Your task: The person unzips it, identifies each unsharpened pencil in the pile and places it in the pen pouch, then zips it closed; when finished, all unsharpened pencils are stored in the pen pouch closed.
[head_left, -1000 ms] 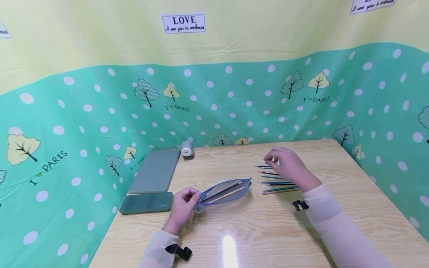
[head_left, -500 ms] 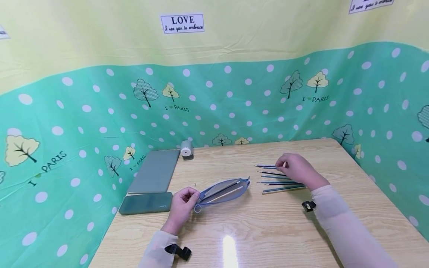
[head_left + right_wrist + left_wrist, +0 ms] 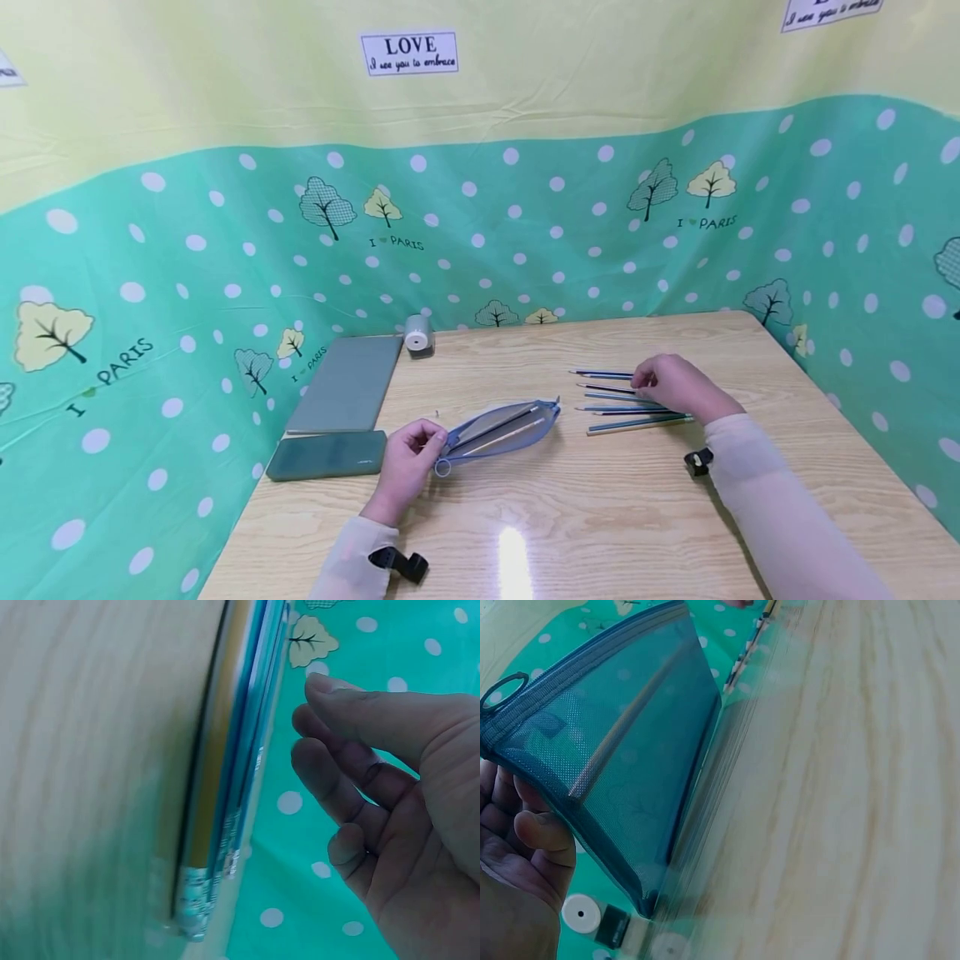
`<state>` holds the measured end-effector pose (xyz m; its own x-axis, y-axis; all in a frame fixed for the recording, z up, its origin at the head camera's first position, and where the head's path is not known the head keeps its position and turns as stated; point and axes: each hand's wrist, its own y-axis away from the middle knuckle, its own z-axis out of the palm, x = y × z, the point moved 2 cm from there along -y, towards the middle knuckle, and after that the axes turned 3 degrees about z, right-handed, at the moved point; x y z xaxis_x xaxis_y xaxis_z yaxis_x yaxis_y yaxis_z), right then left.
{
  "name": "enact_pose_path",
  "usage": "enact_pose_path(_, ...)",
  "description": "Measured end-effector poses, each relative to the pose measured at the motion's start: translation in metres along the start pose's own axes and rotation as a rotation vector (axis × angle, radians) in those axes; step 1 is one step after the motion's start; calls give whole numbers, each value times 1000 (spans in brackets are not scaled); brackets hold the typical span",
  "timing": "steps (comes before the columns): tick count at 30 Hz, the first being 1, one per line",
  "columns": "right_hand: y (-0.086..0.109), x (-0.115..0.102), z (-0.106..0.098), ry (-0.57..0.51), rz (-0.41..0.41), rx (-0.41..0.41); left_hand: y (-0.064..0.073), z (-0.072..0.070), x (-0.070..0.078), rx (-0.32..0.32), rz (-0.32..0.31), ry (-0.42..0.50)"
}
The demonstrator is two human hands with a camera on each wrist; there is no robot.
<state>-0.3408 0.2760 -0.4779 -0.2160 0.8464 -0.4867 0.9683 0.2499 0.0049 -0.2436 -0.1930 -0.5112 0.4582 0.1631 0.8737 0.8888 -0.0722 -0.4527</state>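
Blue pouch (image 3: 660,765) pinched in my left hand (image 3: 408,461); right of it, my loosely curled right hand (image 3: 684,387) hovers over pencils (image 3: 214,772).

Since a second ago, the right hand (image 3: 678,385) has moved toward 4 o'clock, above the pencils (image 3: 637,425). Its sleeve (image 3: 783,504) and the black band (image 3: 697,462) went toward 3 o'clock. More of the pencils now shows, from 6 to 9 o'clock of the hand.
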Motion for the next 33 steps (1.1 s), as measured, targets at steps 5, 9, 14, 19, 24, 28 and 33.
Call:
enact_pose_path(5, -1, 7, 4, 32, 8, -13, 0, 0, 1, -2, 0, 4)
enact_pose_path(9, -2, 8, 5, 45, 38, -16, -1, 0, 1, -10, 6, 10)
enact_pose_path(14, -1, 9, 7, 64, 64, -29, 0, 1, 2, -14, 5, 14)
enact_pose_path(19, -1, 8, 8, 77, 70, -48, 0, 1, 3, -10, -9, 4)
enact_pose_path(24, -1, 8, 8, 88, 58, -47, 1, 1, 4, -7, -19, -3)
enact_pose_path(28, -1, 10, 9, 103, 46, -44, 0, 1, 4, -6, -21, -4)
enact_pose_path(33, -1, 10, 10, 116, 28, -38, 0, 1, 2, -9, -18, -1)
